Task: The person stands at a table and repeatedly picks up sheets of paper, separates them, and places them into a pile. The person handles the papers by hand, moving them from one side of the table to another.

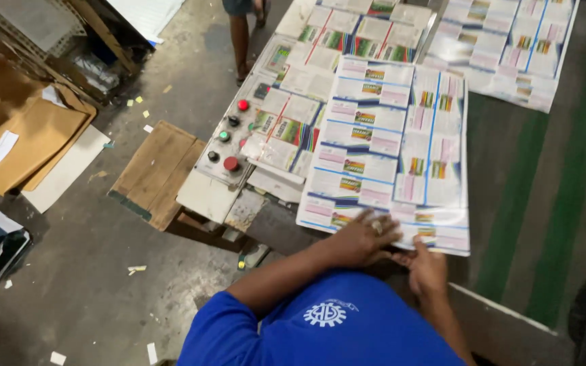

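Under the left hand [357, 238], fingers spread flat, the printed sheet's [388, 149] near edge hides; right hand's [427, 268] fingers unclear.

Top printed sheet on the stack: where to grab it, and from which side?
Take the top printed sheet at its near edge, coming from the person's side. It lies flat and glossy on the stack, and that near edge overhangs toward the body, where the left hand rests on it and the right hand pinches at it. The control panel crowds the left side.
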